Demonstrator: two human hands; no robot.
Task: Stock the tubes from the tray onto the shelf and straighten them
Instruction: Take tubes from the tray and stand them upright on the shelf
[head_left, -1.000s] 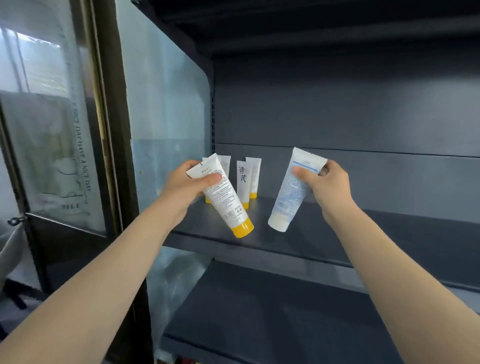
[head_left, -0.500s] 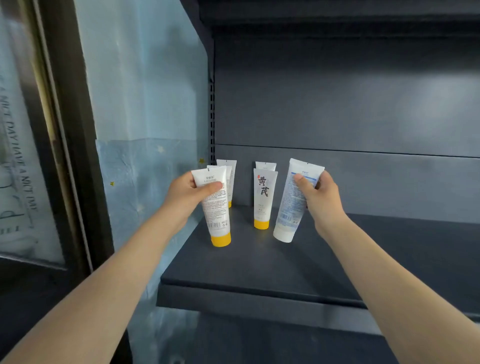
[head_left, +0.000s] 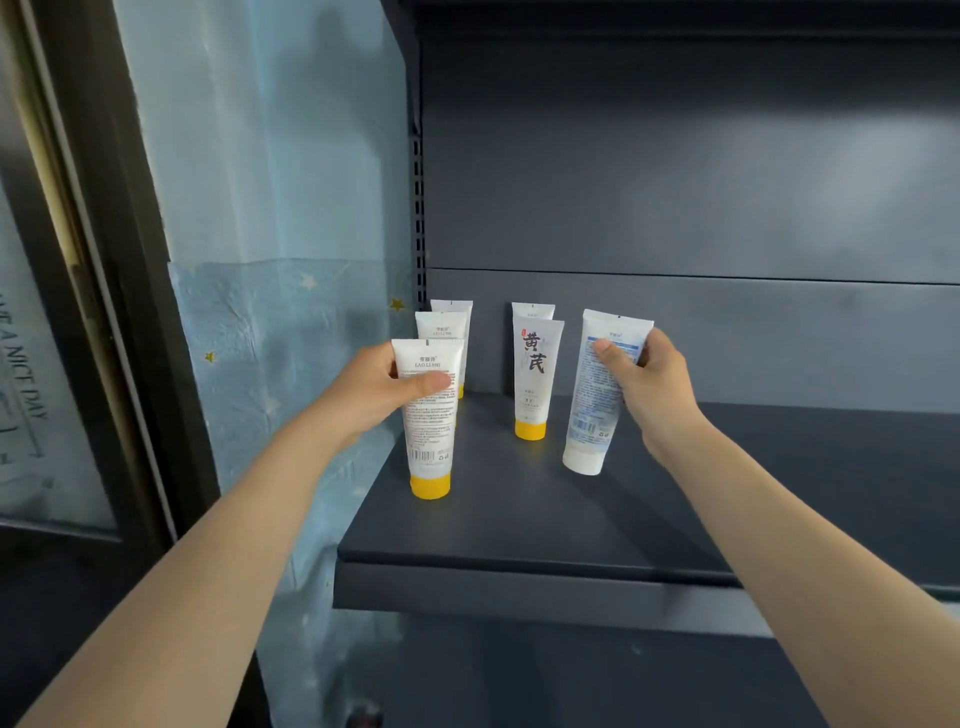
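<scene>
My left hand (head_left: 374, 395) pinches a yellow-cap tube (head_left: 428, 415) near its crimp, and my right hand (head_left: 649, 384) grips a white-cap tube (head_left: 597, 400). Both are cap-down at the left end of the shelf (head_left: 519, 525). They look light, soft and slick, so I grip high and gently.

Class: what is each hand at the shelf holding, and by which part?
The left hand grips the yellow-capped tube by its upper body; the right hand grips the white-capped tube near its crimped top.
</scene>
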